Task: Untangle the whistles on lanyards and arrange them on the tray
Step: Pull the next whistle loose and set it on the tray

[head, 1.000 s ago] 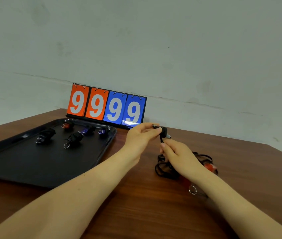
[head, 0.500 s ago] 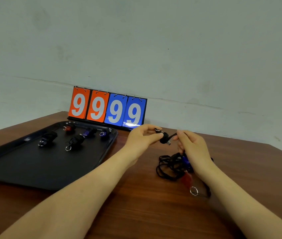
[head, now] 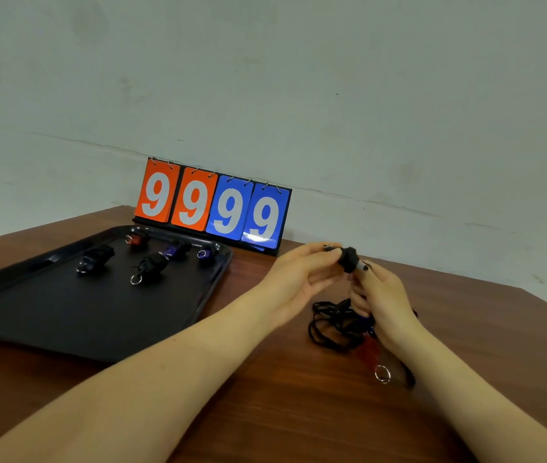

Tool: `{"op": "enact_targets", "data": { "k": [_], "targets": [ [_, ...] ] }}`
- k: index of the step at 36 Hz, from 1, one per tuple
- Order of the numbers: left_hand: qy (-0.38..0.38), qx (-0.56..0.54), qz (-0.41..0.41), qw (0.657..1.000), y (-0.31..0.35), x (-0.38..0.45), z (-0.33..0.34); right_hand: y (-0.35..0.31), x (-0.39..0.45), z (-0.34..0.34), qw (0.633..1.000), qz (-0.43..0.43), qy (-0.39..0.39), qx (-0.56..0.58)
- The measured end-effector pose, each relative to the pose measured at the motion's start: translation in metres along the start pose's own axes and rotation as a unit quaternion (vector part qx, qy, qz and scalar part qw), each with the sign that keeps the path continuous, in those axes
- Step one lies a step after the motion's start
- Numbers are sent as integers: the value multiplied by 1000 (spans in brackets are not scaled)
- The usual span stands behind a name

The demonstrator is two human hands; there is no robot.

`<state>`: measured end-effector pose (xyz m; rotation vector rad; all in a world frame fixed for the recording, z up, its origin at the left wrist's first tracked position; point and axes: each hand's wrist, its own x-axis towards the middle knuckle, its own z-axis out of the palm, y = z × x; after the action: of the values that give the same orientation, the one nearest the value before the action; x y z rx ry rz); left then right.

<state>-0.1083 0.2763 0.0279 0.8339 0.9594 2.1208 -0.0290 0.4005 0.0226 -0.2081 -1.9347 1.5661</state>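
Both hands pinch a small black plastic whistle (head: 349, 259): left hand (head: 298, 279) at nine o'clock, right hand (head: 382, 295) at four. It looks light and rigid, its black cord lanyard (head: 328, 325) limp; grip the body.

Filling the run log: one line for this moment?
left hand and right hand: pinch black whistle | tray: five whistles | table: tangled cords

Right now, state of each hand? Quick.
Left hand: shut, fingertips pinching the black whistle, held above the table.
Right hand: shut, fingers on the same whistle's other end; the exact grip is hard to tell.
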Motion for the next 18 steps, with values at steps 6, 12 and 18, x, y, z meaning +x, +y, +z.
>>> {"op": "enact_targets", "data": {
  "k": [6, 12, 18],
  "targets": [
    [67, -54, 36, 996, -3, 3, -1, 3, -3, 7, 984, -54, -20, -171],
    [179, 96, 95, 975, -5, 3, -5, 4, -12, 19, 896, -146, -119, -402],
    [193, 368, 160, 895, 1, 7, -14, -2, -13, 15, 874, -200, -111, -429]
  ]
}}
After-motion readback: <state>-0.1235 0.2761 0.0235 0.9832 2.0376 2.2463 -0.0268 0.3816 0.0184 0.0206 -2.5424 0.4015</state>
